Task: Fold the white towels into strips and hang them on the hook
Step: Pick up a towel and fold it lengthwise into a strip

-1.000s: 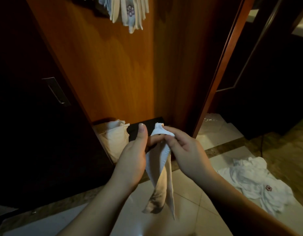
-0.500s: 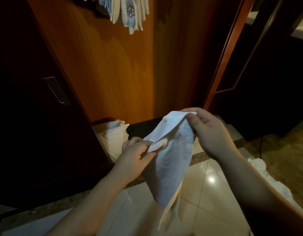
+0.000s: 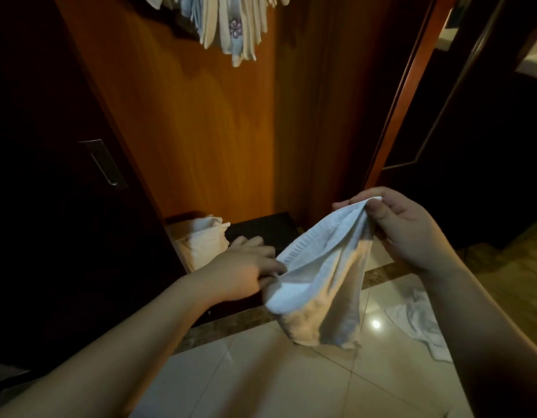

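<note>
Over glossy floor tiles (image 3: 261,372), wood panelling (image 3: 200,131) rises.

1. Your left hand (image 3: 240,271) holds the lower left end of the towel (image 3: 318,285); your right hand (image 3: 402,227) pinches its upper right end.
2. The towel hangs between your hands, above the floor (image 3: 261,372).
3. Hung towels (image 3: 231,25) dangle high on the panel (image 3: 200,131) ahead.
4. A bag (image 3: 200,242) sits at the panel's foot, behind your left hand.
5. A towel pile (image 3: 421,324) lies on the floor, right of the held towel, below your right forearm.
</note>
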Demonstrator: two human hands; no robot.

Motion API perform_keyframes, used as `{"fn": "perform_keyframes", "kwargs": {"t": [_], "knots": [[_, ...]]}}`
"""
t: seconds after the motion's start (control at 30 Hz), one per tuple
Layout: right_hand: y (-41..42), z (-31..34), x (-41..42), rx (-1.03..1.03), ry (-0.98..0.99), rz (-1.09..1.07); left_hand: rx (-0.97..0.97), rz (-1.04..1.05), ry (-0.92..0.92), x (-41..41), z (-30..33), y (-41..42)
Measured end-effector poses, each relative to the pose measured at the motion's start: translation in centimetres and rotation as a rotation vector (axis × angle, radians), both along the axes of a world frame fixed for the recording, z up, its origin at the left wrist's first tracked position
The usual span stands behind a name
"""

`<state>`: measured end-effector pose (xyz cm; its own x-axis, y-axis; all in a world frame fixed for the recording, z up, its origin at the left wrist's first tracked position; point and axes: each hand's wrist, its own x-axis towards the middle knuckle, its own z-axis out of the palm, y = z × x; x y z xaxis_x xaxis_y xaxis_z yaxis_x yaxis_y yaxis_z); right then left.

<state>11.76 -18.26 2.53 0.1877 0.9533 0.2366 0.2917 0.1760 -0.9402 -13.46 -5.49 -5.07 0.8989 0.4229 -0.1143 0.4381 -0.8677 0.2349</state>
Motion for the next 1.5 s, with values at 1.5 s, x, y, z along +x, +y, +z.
{"fn": "perform_keyframes", "kwargs": {"t": [1.5], "knots": [[3.1,6.4,2.9,0.144,0.102,-0.113,-1.004,0.418,-1.263,-1.1,15.8,2.7]]}}
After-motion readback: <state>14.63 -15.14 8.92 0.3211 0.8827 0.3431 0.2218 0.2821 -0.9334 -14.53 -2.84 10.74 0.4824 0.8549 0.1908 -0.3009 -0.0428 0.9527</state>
